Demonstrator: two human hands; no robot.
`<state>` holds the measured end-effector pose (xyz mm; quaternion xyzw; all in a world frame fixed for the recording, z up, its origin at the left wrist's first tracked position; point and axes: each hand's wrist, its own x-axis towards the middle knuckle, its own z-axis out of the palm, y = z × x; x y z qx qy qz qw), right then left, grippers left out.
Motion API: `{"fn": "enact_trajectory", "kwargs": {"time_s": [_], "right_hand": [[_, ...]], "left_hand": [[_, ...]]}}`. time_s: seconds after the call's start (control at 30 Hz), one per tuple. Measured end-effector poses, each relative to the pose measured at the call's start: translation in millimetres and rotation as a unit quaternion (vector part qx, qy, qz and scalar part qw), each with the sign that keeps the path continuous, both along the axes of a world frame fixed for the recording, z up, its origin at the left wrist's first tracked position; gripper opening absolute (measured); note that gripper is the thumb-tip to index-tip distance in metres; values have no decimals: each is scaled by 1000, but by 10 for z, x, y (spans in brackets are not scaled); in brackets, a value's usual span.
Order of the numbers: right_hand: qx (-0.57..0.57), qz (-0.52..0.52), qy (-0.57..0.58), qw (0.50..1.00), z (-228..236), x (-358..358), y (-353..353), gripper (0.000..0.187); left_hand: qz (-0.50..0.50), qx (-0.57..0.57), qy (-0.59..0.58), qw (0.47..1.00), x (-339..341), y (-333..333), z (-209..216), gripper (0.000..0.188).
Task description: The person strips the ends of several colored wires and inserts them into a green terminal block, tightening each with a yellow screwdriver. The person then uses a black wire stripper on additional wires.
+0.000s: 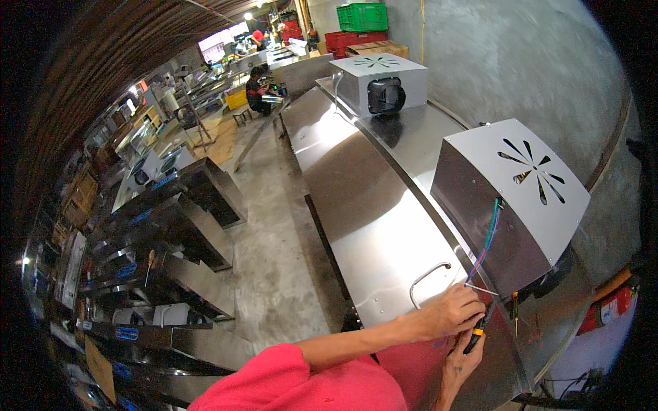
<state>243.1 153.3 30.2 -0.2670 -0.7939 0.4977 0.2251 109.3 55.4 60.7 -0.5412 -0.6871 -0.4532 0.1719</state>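
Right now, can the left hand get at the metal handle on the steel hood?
Probably yes. The left hand rests at the wires, just beside the handle, and nothing lies between them on the hood.

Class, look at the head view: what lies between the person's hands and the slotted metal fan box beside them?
In the head view, blue and red wires run from the fan box down to the left hand, over the steel hood.

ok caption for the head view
Both hands, left hand and right hand, work a screwdriver by wires on a steel hood.
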Motion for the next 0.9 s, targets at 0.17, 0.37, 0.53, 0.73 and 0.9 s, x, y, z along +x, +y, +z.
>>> {"fn": "enact_trajectory", "kwargs": {"time_s": [0.17, 0.37, 0.53, 0.73, 0.9], "right_hand": [[-1, 1, -16, 1000, -36, -1, 30, 44], [25, 15, -18, 999, 43, -12, 30, 44], [72, 2, 31, 997, -98, -43, 55, 43], [74, 8, 21, 997, -103, -31, 76, 43], [120, -1, 40, 992, -22, -12, 83, 44]], "left_hand": [[8, -9, -2, 1000, 2, 17, -35, 25], [-11, -18, -15, 1000, -3, -41, 5, 28], [-22, -10, -19, 1000, -10, -17, 23, 30], [-19, -11, -30, 999, -22, 18, -32, 22], [-55, -58, -210, 974, 30, 27, 210, 17]]}}
